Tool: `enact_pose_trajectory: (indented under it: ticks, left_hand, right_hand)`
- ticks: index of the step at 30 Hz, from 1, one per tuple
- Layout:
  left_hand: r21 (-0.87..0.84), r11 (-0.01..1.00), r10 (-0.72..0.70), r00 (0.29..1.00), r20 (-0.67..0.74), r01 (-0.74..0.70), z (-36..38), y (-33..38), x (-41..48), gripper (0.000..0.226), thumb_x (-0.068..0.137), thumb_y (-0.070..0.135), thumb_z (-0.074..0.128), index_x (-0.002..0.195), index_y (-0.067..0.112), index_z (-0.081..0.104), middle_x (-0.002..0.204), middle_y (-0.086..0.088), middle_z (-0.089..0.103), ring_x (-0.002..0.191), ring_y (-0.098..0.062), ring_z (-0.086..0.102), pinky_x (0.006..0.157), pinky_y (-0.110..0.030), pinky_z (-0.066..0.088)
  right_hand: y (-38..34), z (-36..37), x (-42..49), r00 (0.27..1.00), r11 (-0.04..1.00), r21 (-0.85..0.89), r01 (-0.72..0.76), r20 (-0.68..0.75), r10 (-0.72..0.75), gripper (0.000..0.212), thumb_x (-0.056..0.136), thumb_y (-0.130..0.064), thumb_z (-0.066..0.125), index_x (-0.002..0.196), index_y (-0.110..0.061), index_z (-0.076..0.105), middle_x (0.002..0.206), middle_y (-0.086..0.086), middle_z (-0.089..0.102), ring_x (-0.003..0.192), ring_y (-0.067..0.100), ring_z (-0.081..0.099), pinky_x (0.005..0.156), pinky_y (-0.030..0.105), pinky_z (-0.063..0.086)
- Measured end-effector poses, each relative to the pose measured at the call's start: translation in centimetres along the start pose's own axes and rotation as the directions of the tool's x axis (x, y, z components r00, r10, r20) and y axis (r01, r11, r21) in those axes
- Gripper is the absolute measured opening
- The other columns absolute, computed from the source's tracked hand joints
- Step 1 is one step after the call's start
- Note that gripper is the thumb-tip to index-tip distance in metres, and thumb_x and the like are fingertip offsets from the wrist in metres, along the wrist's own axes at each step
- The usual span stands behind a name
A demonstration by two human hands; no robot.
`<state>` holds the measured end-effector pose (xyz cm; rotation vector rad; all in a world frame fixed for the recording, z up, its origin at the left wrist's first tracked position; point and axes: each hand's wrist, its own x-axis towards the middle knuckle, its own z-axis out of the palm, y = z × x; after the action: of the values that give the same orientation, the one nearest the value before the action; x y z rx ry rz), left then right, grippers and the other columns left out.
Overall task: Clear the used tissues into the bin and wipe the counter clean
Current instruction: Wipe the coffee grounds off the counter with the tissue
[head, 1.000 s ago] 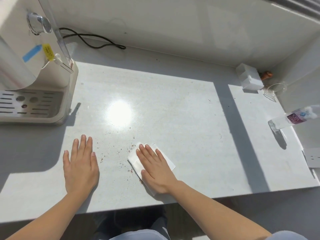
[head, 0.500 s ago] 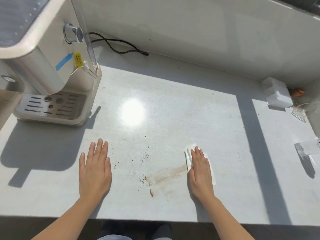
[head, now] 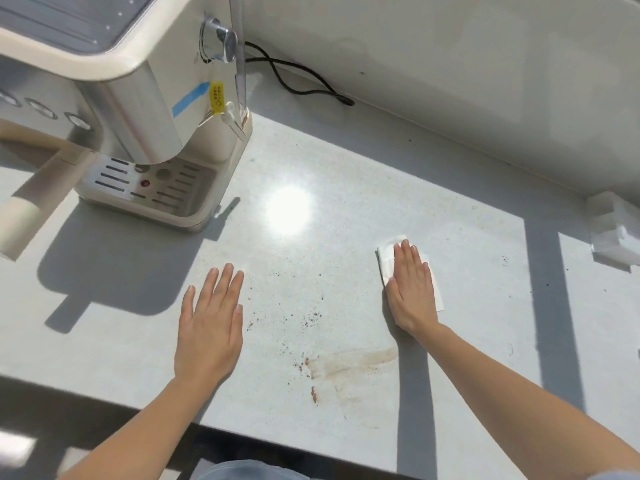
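Pale counter (head: 346,174) fills the frame, sunlit, white wall behind, cream drinks machine (head: 145,109) upper left. Since half a second ago the right hand (head: 412,289) has slid its white tissue (head: 386,263) up from the brown smear (head: 349,363), now lower centre. It presses flat, fingers straight; left hand (head: 211,327) lies open, empty, beside brown crumbs (head: 311,318). White box (head: 613,230) cut off right; no bin seen.
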<state>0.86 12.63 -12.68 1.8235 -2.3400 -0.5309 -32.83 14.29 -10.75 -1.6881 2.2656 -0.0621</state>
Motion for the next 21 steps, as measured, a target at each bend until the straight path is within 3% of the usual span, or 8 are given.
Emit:
enact_pose_trajectory:
  ticks: [4, 10, 17, 21]
  left_hand:
    - [-0.004, 1.000, 0.011, 1.000, -0.008, -0.011, 0.1, -0.1, 0.0, 0.055, 0.098, 0.032, 0.014, 0.152, 0.023, 0.017, 0.160, 0.007, 0.012, 0.148, -0.011, 0.004, 0.120, -0.041, 0.006]
    - [-0.014, 1.000, 0.008, 1.000, -0.020, -0.009, -0.1, 0.1, 0.0, 0.056, 0.098, 0.034, 0.010, 0.151, 0.021, 0.021, 0.160, 0.004, 0.017, 0.148, -0.013, 0.007, 0.120, -0.043, 0.007]
    - [-0.034, 0.999, 0.011, 0.999, -0.039, -0.012, -0.1, 0.1, -0.1, 0.056, 0.097, 0.031, 0.013, 0.150, 0.020, 0.025, 0.159, 0.003, 0.021, 0.148, -0.015, 0.011, 0.120, -0.043, 0.008]
    - [-0.045, 0.999, 0.007, 0.999, -0.034, -0.009, -0.1, 0.1, -0.1, 0.056, 0.097, 0.032, 0.012, 0.151, 0.022, 0.023, 0.160, 0.005, 0.018, 0.148, -0.013, 0.009, 0.121, -0.043, 0.008]
  right_hand:
    - [-4.7, 1.2, -0.9, 0.973, 0.975, -0.004, 0.223, 0.061, -0.222, 0.062, 0.096, -0.021, 0.026, 0.153, -0.015, 0.002, 0.162, 0.002, -0.006, 0.148, 0.016, -0.012, 0.122, 0.040, -0.002]
    - [-11.9, 4.4, -5.8, 0.843, 0.855, 0.045, 0.516, 0.151, -0.517, 0.063, 0.096, -0.026, 0.027, 0.153, -0.017, 0.003, 0.162, 0.000, -0.006, 0.148, 0.013, -0.015, 0.119, 0.034, -0.012]
    - [-12.1, 3.3, -5.9, 0.791, 0.810, 0.241, 0.535, 0.194, -0.580, 0.058, 0.096, -0.003, 0.037, 0.151, -0.018, 0.024, 0.161, -0.001, 0.015, 0.149, 0.013, 0.004, 0.120, 0.030, -0.003]
    - [-8.7, 0.9, -3.3, 0.850, 0.851, 0.212, 0.480, 0.128, -0.511, 0.061, 0.093, 0.008, 0.037, 0.149, -0.018, 0.031, 0.159, 0.000, 0.024, 0.148, 0.014, 0.012, 0.121, 0.036, 0.008]
